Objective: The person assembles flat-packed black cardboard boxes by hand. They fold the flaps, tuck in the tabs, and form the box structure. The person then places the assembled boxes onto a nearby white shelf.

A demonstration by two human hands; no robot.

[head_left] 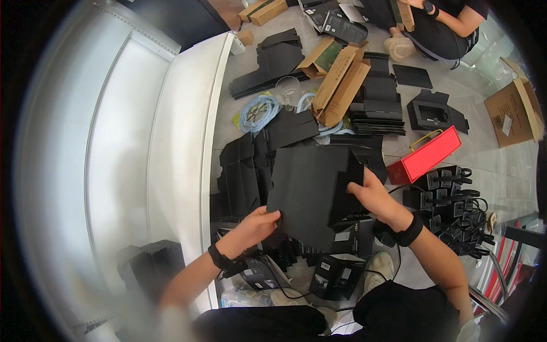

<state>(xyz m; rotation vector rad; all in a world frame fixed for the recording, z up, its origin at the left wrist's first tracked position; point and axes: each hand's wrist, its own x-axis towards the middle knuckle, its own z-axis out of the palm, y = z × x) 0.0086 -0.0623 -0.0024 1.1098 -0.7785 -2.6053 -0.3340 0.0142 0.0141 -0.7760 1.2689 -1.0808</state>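
Observation:
Between my two hands is a black cardboard box (305,185), partly folded, its broad plain panel facing me and a flap hanging toward my lap. My left hand (257,227) grips its lower left edge, thumb on the panel and the other fingers mostly hidden. On the right side panel, my right hand (371,196) is closed round the edge with its thumb on top. Flat black cardboard pieces (242,176) lie under and left of the box. Closer to my feet stand printed black boxes (337,276).
A white shelf unit (185,142) runs along the left. Beyond lie coiled pale blue tubes (259,113), brown cartons (341,85) and stacked black cardboard (376,111). To the right are a red box (427,154) and black devices with cables (450,199). Another person (439,28) sits at far right.

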